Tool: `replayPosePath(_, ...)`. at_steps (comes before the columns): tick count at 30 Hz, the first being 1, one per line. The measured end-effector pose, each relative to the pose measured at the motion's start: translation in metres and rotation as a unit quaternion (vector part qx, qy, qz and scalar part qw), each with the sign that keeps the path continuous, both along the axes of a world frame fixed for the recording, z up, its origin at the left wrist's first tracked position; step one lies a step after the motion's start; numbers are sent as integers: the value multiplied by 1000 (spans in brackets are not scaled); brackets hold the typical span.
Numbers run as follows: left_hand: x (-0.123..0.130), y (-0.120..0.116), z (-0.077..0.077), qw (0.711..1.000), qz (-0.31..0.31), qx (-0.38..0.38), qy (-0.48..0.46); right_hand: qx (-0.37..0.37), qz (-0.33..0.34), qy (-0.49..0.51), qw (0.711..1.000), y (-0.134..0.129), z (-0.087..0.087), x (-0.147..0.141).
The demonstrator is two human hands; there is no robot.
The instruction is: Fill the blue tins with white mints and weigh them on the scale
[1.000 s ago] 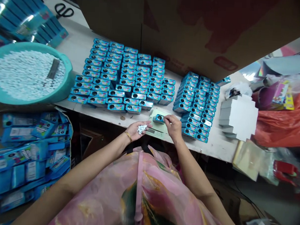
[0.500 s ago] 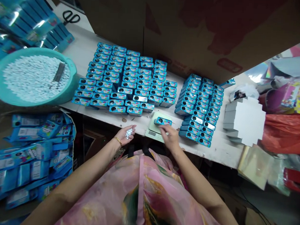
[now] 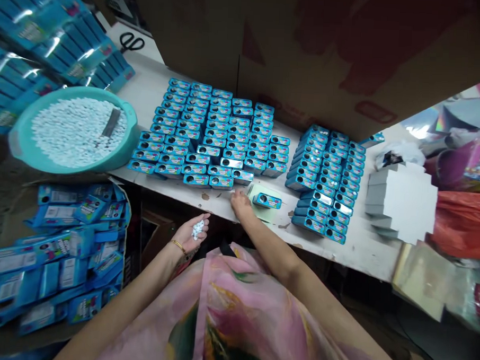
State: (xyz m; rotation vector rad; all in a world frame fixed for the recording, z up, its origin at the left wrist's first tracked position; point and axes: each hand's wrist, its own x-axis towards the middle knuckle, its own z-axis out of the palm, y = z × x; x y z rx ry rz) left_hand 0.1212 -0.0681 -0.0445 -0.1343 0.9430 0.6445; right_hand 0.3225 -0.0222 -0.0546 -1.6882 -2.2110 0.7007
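Observation:
My left hand [image 3: 190, 233], palm up with curled fingers, holds a small heap of white pellets [image 3: 198, 229] near the table's front edge. A blue box [image 3: 267, 201] with a dark round mark lies on a pale green scale [image 3: 259, 190]. Just left of the scale, my right hand [image 3: 241, 202] is over the table, its fingers bent together and its arm crossing the scale's lower part. Whether anything is between those fingertips is hidden. Rows of blue boxes [image 3: 216, 133] stand behind my hands, and another group [image 3: 319, 182] stands to the right.
At the left is a teal basin [image 3: 131, 138] of white pellets with a grey scoop [image 3: 110, 122]. Below it, a carton holds blue packs [image 3: 70, 241]. Scissors [image 3: 131, 41] lie at the back left. White flattened card [image 3: 406, 200] and a red bag [image 3: 461, 221] are at the right.
My right hand has moved left, from the box on the scale to beside the scale. My left hand still holds the pellets. The camera view has shifted slightly.

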Motion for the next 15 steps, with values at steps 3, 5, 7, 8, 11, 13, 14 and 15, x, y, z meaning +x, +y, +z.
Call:
replayPosePath(3,5,1,7,1000,-15,-7,-23,34,-3,-77,996,-30,30,21)
replayPosePath(5,13,4,10,999,-29,-16,-38,86,-17,-98,991,-43,48,44)
replayPosePath(7,21,8,13,998,-40,-28,-43,113,-36,-87,989,-49,61,69)
replayPosePath(8,25,9,13,998,-45,-32,-44,122,-49,-71,989,-50,65,81)
replayPosePath(11,29,15,14,997,-55,-29,-44,144,-116,-18,983,-51,69,109)
replayPosePath(13,23,17,14,997,-49,-21,-49,156,-169,-1,973,-54,69,122)
replayPosePath(14,18,17,14,998,-42,-17,-52,154,-183,3,971,-57,68,127)
replayPosePath(15,11,18,14,998,-33,-14,-53,148,-187,3,971,-59,67,132)
